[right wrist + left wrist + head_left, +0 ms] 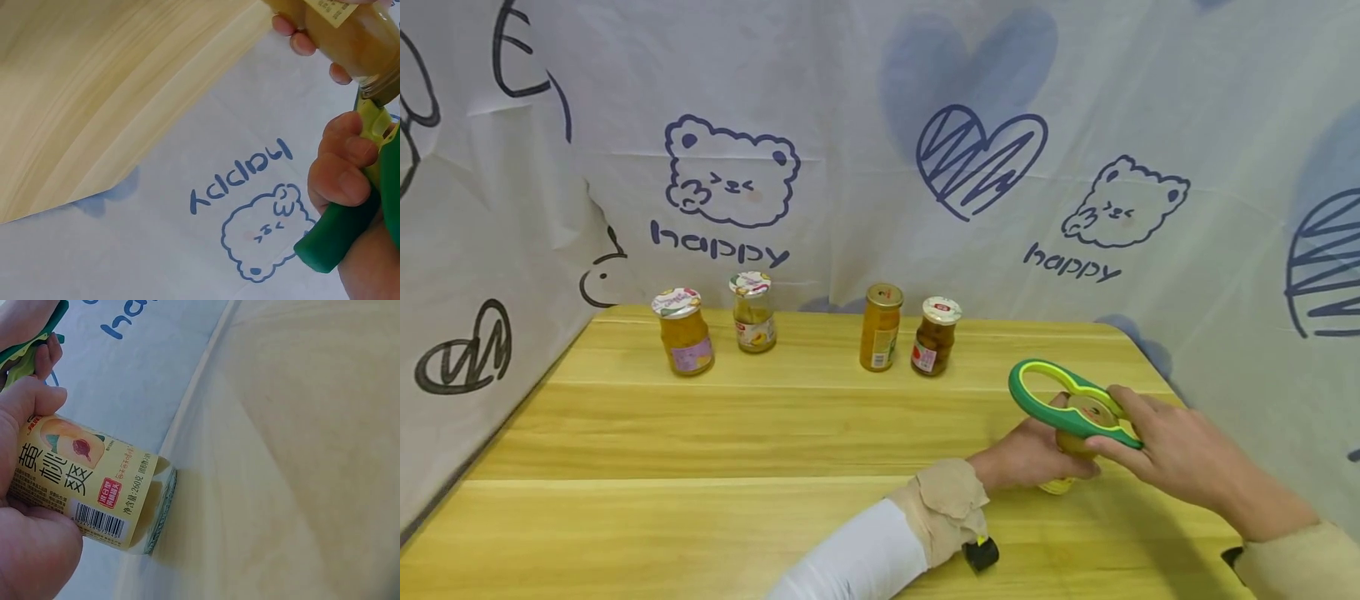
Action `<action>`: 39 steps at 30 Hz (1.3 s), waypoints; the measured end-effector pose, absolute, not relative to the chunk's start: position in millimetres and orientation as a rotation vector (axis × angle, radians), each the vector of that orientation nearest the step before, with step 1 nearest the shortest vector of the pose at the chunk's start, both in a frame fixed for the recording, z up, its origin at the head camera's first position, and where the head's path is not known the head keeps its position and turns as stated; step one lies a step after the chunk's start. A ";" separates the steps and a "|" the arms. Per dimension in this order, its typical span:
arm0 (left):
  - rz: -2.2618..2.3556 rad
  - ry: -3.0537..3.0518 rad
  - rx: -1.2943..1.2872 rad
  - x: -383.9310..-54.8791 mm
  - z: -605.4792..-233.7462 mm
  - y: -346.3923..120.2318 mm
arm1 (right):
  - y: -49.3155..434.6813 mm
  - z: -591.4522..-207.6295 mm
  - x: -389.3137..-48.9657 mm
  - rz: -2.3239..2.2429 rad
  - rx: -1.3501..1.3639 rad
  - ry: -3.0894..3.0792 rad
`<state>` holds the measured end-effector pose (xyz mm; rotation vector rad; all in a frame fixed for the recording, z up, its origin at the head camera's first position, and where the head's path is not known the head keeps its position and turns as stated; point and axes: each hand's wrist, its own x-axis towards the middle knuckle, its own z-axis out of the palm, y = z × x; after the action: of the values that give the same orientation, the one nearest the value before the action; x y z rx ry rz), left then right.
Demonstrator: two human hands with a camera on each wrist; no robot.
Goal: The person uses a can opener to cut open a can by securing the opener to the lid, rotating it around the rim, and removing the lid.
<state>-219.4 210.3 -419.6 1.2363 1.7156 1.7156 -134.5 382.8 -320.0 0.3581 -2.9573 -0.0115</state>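
Note:
In the head view my left hand (1026,454) wraps around a glass jar with a gold lid (1092,408) at the right of the table. The left wrist view shows the jar's yellow label with a peach picture (81,447) and its glass base close to the tabletop. A green and lime jar opener (1051,414) lies over the jar's top, with the lid inside one of its loops. My right hand (1187,458) grips the opener by its handle end, and its fingers curl around the green handle (337,240) in the right wrist view.
On the wooden table (700,433), an orange-filled jar (685,337) and a white-lidded jar (752,312) stand back left. A tall gold-lidded jar (881,327) and a dark-filled jar (935,337) stand back centre. A printed cloth (850,192) hangs behind.

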 end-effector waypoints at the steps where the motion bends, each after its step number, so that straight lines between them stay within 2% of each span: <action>1: 1.717 1.716 1.236 -219.3 -419.8 210.6 | 384.0 -320.6 -134.8 -0.015 0.372 -2.952; 22: 1.780 1.451 1.191 -218.0 -419.7 209.5 | 395.9 -327.7 -137.0 -0.061 0.561 -2.820; 39: 1.693 1.476 1.292 -223.6 -420.0 209.7 | 401.1 -323.0 -139.7 -0.099 0.657 -2.831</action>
<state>-223.6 209.7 -420.0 1.2922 1.4758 1.6928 -139.7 401.1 -323.0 0.6574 -2.8309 -0.0986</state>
